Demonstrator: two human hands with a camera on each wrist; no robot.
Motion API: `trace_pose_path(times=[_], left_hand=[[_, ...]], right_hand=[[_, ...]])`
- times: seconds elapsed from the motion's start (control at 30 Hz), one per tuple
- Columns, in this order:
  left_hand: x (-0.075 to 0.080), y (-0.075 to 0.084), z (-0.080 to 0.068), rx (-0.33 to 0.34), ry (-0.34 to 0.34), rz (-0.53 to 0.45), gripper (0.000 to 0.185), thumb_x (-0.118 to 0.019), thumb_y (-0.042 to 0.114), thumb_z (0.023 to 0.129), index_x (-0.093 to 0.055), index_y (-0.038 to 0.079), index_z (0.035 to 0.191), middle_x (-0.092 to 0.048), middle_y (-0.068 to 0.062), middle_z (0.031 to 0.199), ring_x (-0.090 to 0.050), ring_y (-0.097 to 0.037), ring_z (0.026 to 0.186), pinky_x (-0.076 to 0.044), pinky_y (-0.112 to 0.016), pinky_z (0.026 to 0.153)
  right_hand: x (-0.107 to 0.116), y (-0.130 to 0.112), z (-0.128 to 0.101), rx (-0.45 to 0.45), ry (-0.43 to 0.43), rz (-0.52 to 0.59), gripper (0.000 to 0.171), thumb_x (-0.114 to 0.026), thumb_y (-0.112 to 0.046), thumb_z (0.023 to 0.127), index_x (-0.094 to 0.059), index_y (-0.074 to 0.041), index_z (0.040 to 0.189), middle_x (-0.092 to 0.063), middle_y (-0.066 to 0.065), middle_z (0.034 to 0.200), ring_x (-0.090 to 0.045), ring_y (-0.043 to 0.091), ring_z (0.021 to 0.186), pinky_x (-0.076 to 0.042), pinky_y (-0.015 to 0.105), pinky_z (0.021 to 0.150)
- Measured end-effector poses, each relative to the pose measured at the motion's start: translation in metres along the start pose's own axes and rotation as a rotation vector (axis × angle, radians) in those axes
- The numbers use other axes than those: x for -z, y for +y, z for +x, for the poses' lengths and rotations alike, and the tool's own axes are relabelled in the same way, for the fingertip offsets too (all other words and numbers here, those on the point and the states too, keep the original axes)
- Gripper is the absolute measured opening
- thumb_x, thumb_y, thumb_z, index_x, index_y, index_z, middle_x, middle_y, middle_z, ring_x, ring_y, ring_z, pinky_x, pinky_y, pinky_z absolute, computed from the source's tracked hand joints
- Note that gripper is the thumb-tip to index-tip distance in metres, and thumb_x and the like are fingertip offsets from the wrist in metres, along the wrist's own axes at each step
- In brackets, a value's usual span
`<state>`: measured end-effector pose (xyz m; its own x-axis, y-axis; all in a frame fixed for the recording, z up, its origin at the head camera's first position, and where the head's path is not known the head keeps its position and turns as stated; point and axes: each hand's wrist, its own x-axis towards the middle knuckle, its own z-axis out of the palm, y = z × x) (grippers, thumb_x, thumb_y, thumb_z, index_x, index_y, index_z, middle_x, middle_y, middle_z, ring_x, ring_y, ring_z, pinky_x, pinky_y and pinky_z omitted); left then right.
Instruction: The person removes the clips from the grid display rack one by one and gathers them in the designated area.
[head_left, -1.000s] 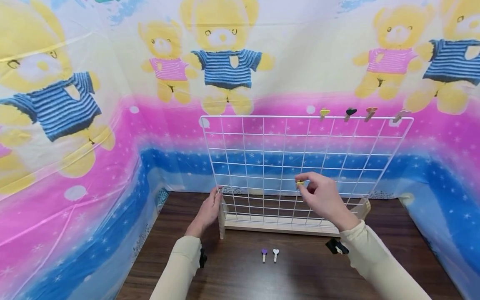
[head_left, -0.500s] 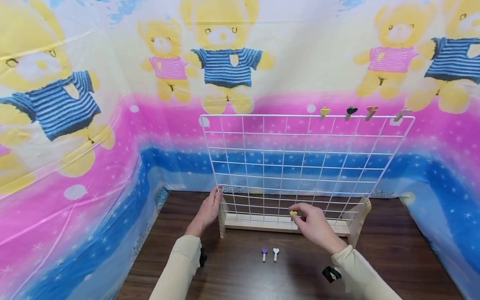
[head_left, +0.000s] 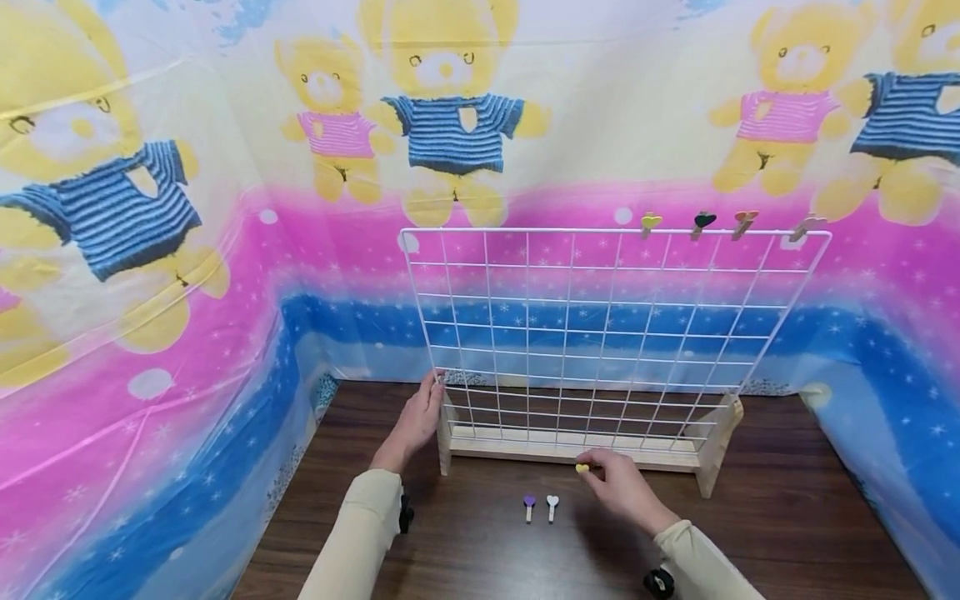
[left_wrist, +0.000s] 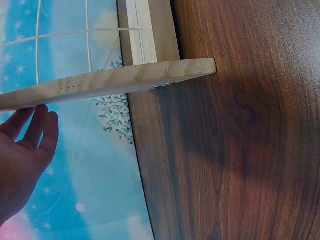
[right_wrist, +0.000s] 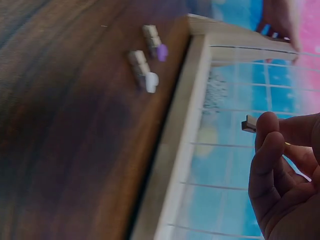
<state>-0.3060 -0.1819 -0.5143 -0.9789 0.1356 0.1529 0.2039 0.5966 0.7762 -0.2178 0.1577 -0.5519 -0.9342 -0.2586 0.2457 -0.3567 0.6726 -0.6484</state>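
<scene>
A white wire grid (head_left: 600, 325) stands upright in a wooden base (head_left: 570, 450) on a dark wooden table (head_left: 787, 517). My left hand (head_left: 414, 423) rests with straight fingers against the grid's left edge, by the base's end post (left_wrist: 110, 80). Low over the table, in front of the base, my right hand (head_left: 618, 487) pinches a small clip with a yellow heart (head_left: 582, 468). The right wrist view shows the clip's wooden end (right_wrist: 248, 123) sticking out between my fingers (right_wrist: 272, 150). Two clips lie on the table, one with a purple heart (head_left: 528, 506), one with a white heart (head_left: 552, 505).
Several heart clips are pegged on the grid's top wire at the right: yellow (head_left: 649, 222), black (head_left: 702, 222), orange (head_left: 743, 220) and a pale one (head_left: 806, 225). A plastic sheet printed with teddy bears (head_left: 450, 108) hangs behind and at both sides.
My right hand has come down from the middle of the grid to just above the table in front of the base, still pinching the yellow-heart clip. The left hand has stayed put.
</scene>
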Motion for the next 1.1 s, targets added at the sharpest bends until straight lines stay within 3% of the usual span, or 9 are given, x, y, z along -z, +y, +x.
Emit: trace_pose_path(times=[0.17,0.53,0.83,1.1], left_hand=[[0.000,-0.001,0.000,0.006,-0.008,-0.008,0.044,-0.024,0.040,0.105,-0.031,0.022,0.144,-0.049,-0.019,0.133,-0.046,-0.033,0.122,-0.036,-0.054,0.096],[0.001,-0.002,0.000,0.014,-0.014,-0.016,0.044,-0.024,0.040,0.105,-0.030,0.023,0.145,-0.045,-0.018,0.137,-0.043,-0.034,0.126,-0.035,-0.054,0.098],[0.001,0.000,-0.001,0.021,-0.021,-0.018,0.044,-0.024,0.040,0.105,-0.031,0.021,0.144,-0.047,-0.018,0.135,-0.044,-0.033,0.125,-0.036,-0.055,0.097],[0.001,0.001,-0.001,0.019,-0.019,-0.015,0.042,-0.025,0.039,0.105,-0.031,0.023,0.144,-0.046,-0.018,0.137,-0.043,-0.033,0.126,-0.034,-0.055,0.098]], right_hand=[[-0.012,0.012,-0.004,-0.098,-0.068,0.044,0.013,-0.064,-0.004,0.088,-0.068,-0.005,0.101,-0.063,-0.002,0.082,-0.053,0.004,0.057,-0.044,0.024,0.050],[-0.028,0.030,-0.010,-0.181,-0.128,0.124,0.009,-0.064,-0.001,0.086,-0.065,-0.004,0.094,-0.061,-0.001,0.078,-0.057,0.010,0.056,-0.045,0.025,0.049],[-0.040,0.043,-0.011,-0.212,-0.150,0.122,0.009,-0.064,-0.002,0.085,-0.064,-0.001,0.094,-0.058,-0.001,0.068,-0.053,0.012,0.047,-0.041,0.025,0.045],[-0.045,0.051,-0.011,-0.186,-0.159,0.103,0.004,-0.065,-0.006,0.085,-0.064,-0.004,0.089,-0.052,-0.004,0.060,-0.051,0.011,0.046,-0.040,0.025,0.046]])
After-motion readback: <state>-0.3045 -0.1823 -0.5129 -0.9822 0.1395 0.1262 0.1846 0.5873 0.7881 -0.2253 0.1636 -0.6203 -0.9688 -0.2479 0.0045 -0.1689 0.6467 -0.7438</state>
